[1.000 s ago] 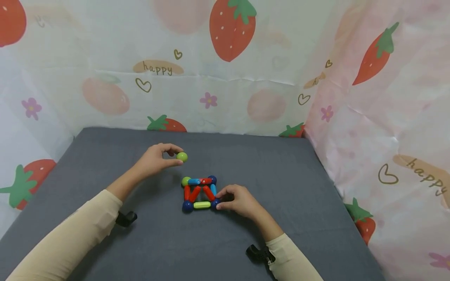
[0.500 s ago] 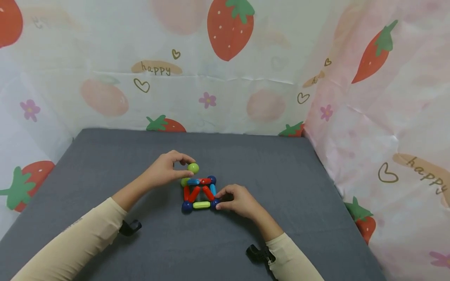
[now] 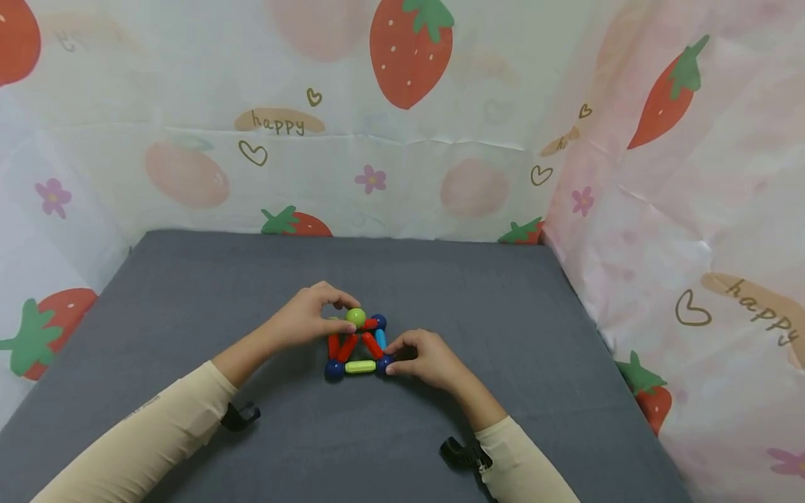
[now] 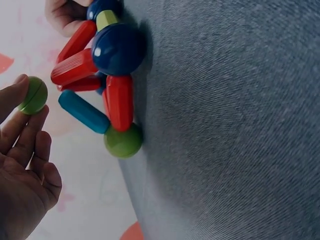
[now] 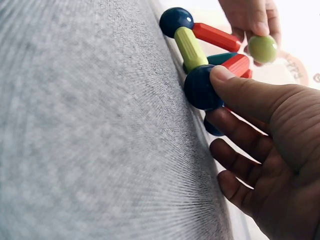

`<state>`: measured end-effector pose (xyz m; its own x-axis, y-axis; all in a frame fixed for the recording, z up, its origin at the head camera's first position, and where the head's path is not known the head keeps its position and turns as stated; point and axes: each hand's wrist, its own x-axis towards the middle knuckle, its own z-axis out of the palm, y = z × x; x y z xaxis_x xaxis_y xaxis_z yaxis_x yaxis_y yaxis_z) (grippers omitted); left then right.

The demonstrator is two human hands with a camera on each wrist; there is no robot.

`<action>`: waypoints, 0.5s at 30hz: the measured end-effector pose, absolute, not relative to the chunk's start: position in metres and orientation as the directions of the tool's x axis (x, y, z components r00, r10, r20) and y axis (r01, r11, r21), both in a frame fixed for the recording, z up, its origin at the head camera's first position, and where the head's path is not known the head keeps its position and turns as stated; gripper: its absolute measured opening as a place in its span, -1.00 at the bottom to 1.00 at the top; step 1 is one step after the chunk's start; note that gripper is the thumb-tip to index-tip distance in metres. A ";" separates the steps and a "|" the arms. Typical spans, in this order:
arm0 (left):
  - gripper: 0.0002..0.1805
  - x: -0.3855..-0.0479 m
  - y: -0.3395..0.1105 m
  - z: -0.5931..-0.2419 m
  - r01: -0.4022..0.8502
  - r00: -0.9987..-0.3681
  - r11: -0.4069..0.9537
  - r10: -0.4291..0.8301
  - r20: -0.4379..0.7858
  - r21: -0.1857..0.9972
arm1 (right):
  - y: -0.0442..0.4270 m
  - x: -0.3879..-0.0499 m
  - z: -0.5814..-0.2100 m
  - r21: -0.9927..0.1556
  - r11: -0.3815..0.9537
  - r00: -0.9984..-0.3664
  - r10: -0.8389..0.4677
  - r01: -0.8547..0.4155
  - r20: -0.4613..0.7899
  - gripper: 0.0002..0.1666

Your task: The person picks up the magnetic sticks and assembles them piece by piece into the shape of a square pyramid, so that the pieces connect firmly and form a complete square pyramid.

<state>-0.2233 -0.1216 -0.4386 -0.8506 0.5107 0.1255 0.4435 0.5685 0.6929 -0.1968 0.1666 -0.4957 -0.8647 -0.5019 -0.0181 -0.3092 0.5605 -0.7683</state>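
My left hand (image 3: pixel 308 318) pinches a light green ball (image 3: pixel 356 318) between thumb and fingers, over the far side of a magnetic stick-and-ball frame. In the left wrist view a small gap separates that ball from the raised ends of the red rods (image 4: pixel 75 67) and blue rod (image 4: pixel 84 111). Dark blue balls and another green ball (image 4: pixel 124 141) form the frame's corners. A yellow-green rod (image 3: pixel 360 367) joins the two front balls. My right hand (image 3: pixel 428 360) grips the front right dark blue ball (image 5: pixel 202 87) with thumb and finger. The left hand partly hides the far left corner.
The frame stands on a grey cloth-covered table (image 3: pixel 516 314). Strawberry-print curtains (image 3: pixel 402 175) rise behind it and at both sides. A black wrist mount (image 3: pixel 462 454) sticks out by the right sleeve, another black mount (image 3: pixel 240 417) by the left.
My left hand has carried the green ball rightward and toward me, from beyond the frame's far left corner to over its far side. The right hand has stayed on its ball.
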 end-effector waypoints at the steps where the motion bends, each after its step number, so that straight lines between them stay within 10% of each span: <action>1: -0.61 -0.223 -0.121 -0.440 0.440 -0.851 0.568 0.511 0.121 0.695 | 0.166 -0.197 -0.496 -0.768 0.560 -0.864 -0.504 -0.312 -0.016 -0.72; 15: -0.60 -0.220 -0.117 -0.448 0.424 -0.850 0.574 0.520 0.088 0.701 | 0.166 -0.197 -0.496 -0.753 0.565 -0.862 -0.507 -0.338 0.006 -0.72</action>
